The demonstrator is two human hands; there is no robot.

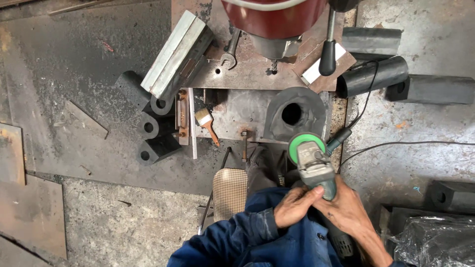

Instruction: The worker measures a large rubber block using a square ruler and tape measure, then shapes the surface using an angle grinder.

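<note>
Both of your hands make the grip: your right hand (349, 210) is wrapped around the rear body of the angle grinder (312, 165), and your left hand (293, 205) is folded over it from the other side, fingers pressed to the casing just behind the gear head. Forward of the grip, the green guard faces the black rubber block with the round hole (292, 114), which lies on the steel plate (232, 111), apparently unclamped; if so, the wheel could kick it or snatch sideways. Your knees and the chequered seat pad (230, 190) sit directly under the grip, so a slip would likely bring the wheel toward your legs. To the right of the grip the power cable (396, 146) loops across the floor and could snag as you swing. Further ahead and left, the paintbrush (207, 122) and a spanner (229, 52) lie loose; vibration might walk them off. Beyond stand the red drill press (272, 20) and more rubber blocks (151, 148)
</note>
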